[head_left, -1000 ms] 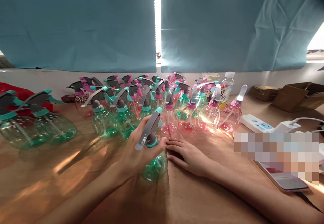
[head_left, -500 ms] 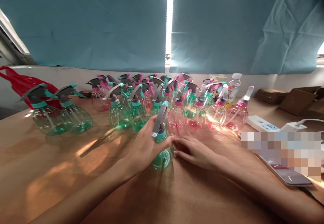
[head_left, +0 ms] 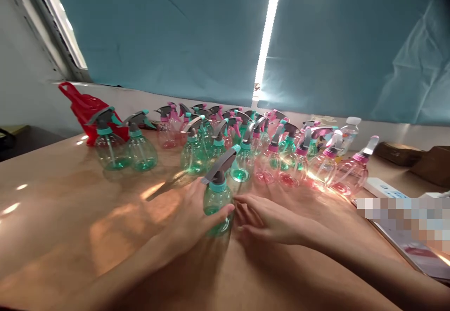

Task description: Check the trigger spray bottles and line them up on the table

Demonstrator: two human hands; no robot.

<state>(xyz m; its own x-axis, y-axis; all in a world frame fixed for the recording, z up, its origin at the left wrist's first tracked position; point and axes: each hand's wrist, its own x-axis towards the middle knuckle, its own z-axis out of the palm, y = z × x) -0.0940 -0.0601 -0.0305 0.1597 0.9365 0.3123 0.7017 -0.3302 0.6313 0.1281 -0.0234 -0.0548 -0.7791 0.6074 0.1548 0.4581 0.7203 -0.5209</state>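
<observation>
A clear green spray bottle point(head_left: 218, 208) with a turquoise collar and a grey trigger head stands upright on the table in front of me. My left hand point(head_left: 195, 212) is wrapped round its body from the left, the thumb across the near side. To the right of the bottle is my right hand point(head_left: 269, 217), its fingers loosely bent and apart with nothing in them. Its fingertips come close to the bottle; whether they touch it I cannot tell. Just behind stand green spray bottles point(head_left: 194, 154) and pink spray bottles point(head_left: 266, 166), several of each.
Two green spray bottles point(head_left: 141, 151) stand apart at the left, before a red plastic bag point(head_left: 87, 109). At the right lie a phone point(head_left: 411, 250), a white power strip point(head_left: 383, 189) and a cardboard box point(head_left: 431, 166). A white-capped bottle point(head_left: 349, 133) is at the back.
My view has swung to the left and tilted. The bottle's head has turned, its trigger now pointing more to the left. My left hand sits lower around its body.
</observation>
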